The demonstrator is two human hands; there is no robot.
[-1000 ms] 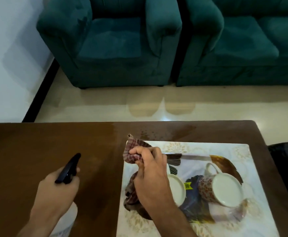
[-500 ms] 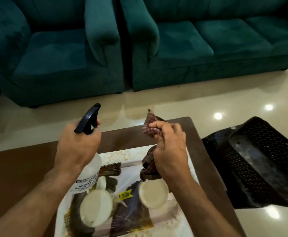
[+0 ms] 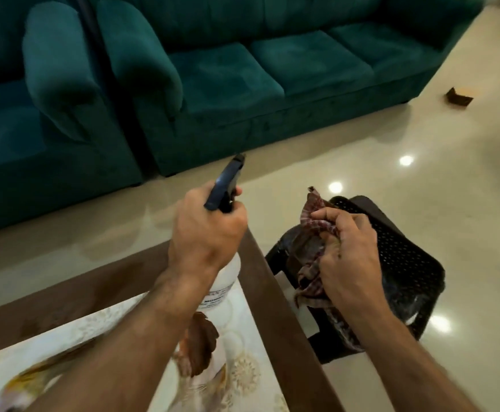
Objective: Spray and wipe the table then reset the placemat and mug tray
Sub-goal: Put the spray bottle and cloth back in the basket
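Observation:
My left hand (image 3: 205, 233) grips a white spray bottle (image 3: 222, 285) by its dark trigger head (image 3: 226, 181), held above the right end of the brown wooden table (image 3: 275, 310). My right hand (image 3: 345, 257) is closed on a crumpled maroon checked cloth (image 3: 312, 215), held past the table's right edge over a black perforated plastic stool (image 3: 403, 254). A white floral placemat (image 3: 243, 370) with a brown feather print lies on the table under my left forearm. The mugs and their tray are hidden.
A teal sofa (image 3: 272, 72) and a teal armchair (image 3: 49, 93) stand beyond the table on the glossy cream floor (image 3: 421, 185). A small brown box (image 3: 458, 96) lies on the floor at the far right.
The view has swung right. Both hands moved right with it: the spray bottle now hangs over the table's right end and the cloth has left the placemat and is over the black stool.

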